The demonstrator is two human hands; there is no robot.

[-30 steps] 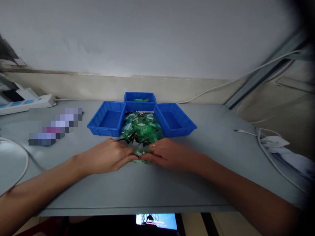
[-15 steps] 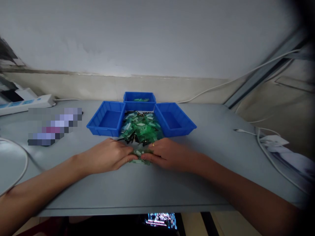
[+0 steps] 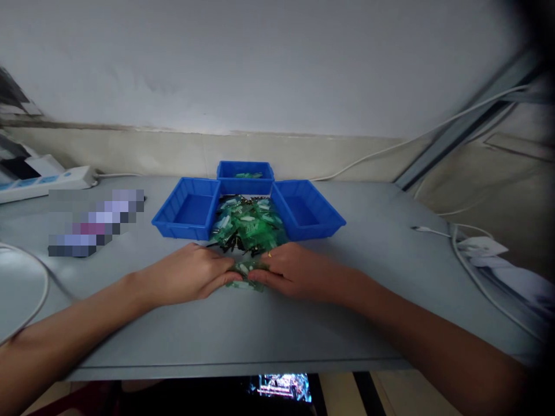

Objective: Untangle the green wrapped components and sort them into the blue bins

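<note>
Since the earliest frame, only the screen picture changed; hands steady. My left hand and right hand pinch a green packet, fingers closed, before the green pile. Risk: uneven pull tears it, scattering contents.

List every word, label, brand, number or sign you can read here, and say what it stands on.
Lit screen: lines of lettering, too small and blurred to quote.
Green packets: nothing readable.
Power strip: nothing readable.
No other text can be read.
</note>
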